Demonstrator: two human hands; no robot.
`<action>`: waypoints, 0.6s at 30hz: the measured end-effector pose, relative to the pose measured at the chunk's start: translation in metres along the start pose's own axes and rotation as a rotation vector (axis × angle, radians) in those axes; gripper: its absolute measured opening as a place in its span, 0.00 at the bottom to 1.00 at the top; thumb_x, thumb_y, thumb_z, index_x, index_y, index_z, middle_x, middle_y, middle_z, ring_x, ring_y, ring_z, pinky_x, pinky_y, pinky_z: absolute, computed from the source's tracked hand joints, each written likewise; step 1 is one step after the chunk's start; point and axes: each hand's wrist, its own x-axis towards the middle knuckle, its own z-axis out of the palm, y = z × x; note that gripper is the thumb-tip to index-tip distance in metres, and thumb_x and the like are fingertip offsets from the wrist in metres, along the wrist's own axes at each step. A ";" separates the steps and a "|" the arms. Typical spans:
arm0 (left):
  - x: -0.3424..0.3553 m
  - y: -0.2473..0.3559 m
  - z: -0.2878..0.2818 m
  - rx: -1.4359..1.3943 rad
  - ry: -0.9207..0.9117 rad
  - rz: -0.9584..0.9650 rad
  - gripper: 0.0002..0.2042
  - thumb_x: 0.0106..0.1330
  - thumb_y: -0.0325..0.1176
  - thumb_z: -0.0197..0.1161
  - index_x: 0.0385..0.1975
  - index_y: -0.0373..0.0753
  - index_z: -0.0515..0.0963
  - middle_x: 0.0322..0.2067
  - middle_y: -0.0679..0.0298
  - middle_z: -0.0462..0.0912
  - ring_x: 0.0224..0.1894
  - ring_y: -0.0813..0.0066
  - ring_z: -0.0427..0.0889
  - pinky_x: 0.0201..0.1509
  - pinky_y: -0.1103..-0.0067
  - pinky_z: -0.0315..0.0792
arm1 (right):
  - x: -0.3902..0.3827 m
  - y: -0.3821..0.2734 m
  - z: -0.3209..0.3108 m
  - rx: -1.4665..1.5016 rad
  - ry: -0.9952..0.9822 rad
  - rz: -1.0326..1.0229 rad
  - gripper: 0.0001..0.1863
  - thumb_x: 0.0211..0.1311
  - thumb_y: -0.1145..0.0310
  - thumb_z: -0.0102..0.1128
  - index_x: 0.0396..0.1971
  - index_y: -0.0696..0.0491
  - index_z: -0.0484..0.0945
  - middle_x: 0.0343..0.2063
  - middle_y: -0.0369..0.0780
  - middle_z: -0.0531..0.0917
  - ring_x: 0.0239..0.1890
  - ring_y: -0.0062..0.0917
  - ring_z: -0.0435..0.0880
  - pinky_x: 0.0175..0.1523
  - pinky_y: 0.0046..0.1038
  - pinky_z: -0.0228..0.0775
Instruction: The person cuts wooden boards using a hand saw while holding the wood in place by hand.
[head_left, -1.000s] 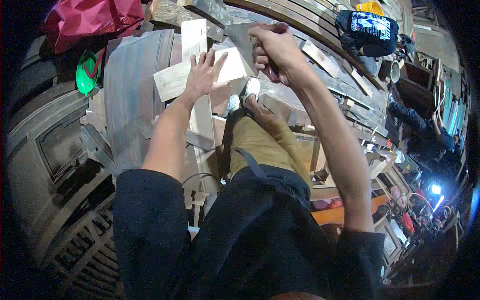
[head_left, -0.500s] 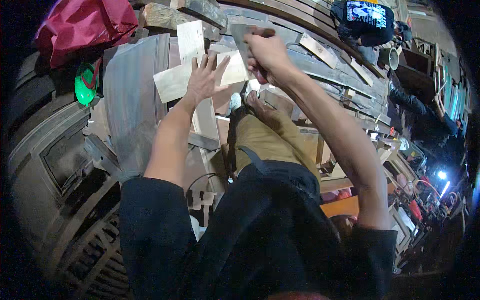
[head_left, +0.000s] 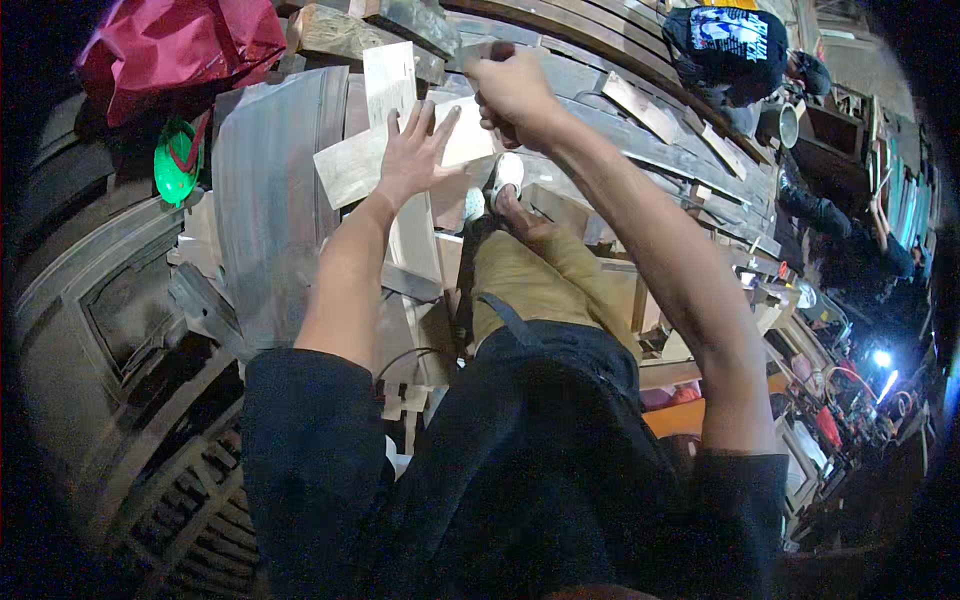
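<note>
My left hand (head_left: 408,160) lies with its fingers spread on a pale wooden board (head_left: 345,168), pressing on it from above. A second pale board (head_left: 388,75) sticks out beyond it, crossing at an angle. Another long pale piece (head_left: 413,245) runs back toward me below the hand. My right hand (head_left: 515,95) is closed in a fist near the board's right end. It grips what looks like a handsaw by its dark handle (head_left: 502,50); the grey blade is blurred and mostly hidden by the hand.
A wide grey panel (head_left: 270,170) stands at the left, beside a green hard hat-like object (head_left: 177,170) and a red bag (head_left: 180,55). Stacked planks (head_left: 590,120) spread across the far side. A person in a dark shirt (head_left: 727,50) bends at the far right.
My right hand has moved a little up and left with the saw, and the blade shows less now. My left hand stays on the board, while the view has shifted slightly.
</note>
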 end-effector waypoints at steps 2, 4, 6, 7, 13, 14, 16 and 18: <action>-0.007 -0.002 0.003 0.032 0.017 -0.002 0.49 0.53 0.72 0.58 0.74 0.57 0.52 0.69 0.47 0.59 0.72 0.53 0.58 0.68 0.42 0.49 | -0.014 0.018 0.000 -0.086 -0.007 -0.164 0.14 0.61 0.62 0.60 0.21 0.54 0.73 0.10 0.34 0.71 0.10 0.18 0.69 0.11 0.25 0.52; -0.010 -0.004 0.001 0.032 -0.006 0.016 0.50 0.52 0.72 0.58 0.75 0.57 0.51 0.69 0.46 0.59 0.71 0.52 0.59 0.68 0.41 0.49 | -0.040 0.028 -0.017 -0.128 0.058 -0.135 0.11 0.63 0.63 0.61 0.26 0.54 0.74 0.10 0.30 0.67 0.09 0.15 0.64 0.12 0.22 0.49; -0.024 -0.005 -0.001 0.011 0.006 -0.026 0.50 0.52 0.71 0.59 0.75 0.58 0.50 0.68 0.45 0.60 0.71 0.52 0.59 0.67 0.40 0.49 | -0.103 -0.014 -0.038 0.312 -0.088 0.093 0.11 0.65 0.64 0.61 0.29 0.54 0.74 0.10 0.27 0.63 0.08 0.12 0.58 0.13 0.20 0.47; -0.028 -0.008 0.001 0.013 0.007 -0.033 0.50 0.53 0.71 0.59 0.75 0.58 0.50 0.68 0.45 0.60 0.71 0.52 0.59 0.67 0.41 0.49 | -0.125 -0.031 -0.046 0.321 -0.083 0.110 0.11 0.66 0.63 0.61 0.29 0.53 0.74 0.10 0.26 0.61 0.08 0.11 0.56 0.13 0.20 0.47; -0.019 -0.003 -0.002 0.025 -0.007 -0.017 0.50 0.53 0.71 0.58 0.75 0.56 0.50 0.68 0.45 0.60 0.71 0.52 0.57 0.68 0.42 0.48 | -0.107 -0.024 -0.045 0.342 -0.079 0.064 0.10 0.67 0.63 0.62 0.28 0.52 0.73 0.11 0.25 0.61 0.10 0.10 0.57 0.14 0.18 0.49; -0.022 -0.006 -0.004 0.036 -0.006 -0.021 0.50 0.53 0.71 0.58 0.75 0.56 0.50 0.68 0.45 0.60 0.71 0.52 0.57 0.68 0.42 0.48 | -0.086 -0.014 -0.029 0.184 -0.063 0.086 0.14 0.66 0.64 0.62 0.22 0.52 0.72 0.11 0.27 0.64 0.10 0.11 0.61 0.15 0.19 0.51; -0.007 -0.003 -0.006 -0.028 0.005 0.038 0.50 0.54 0.72 0.57 0.75 0.55 0.50 0.68 0.45 0.61 0.71 0.52 0.57 0.67 0.42 0.48 | -0.028 0.033 -0.013 0.009 0.042 -0.204 0.14 0.64 0.65 0.62 0.22 0.55 0.73 0.13 0.31 0.70 0.12 0.15 0.66 0.17 0.22 0.56; -0.004 0.000 -0.012 0.024 -0.040 0.020 0.50 0.53 0.72 0.57 0.75 0.55 0.50 0.67 0.46 0.61 0.71 0.51 0.58 0.67 0.41 0.48 | -0.006 0.042 -0.002 0.041 0.064 -0.140 0.13 0.63 0.66 0.62 0.23 0.57 0.73 0.14 0.32 0.72 0.13 0.16 0.68 0.18 0.23 0.58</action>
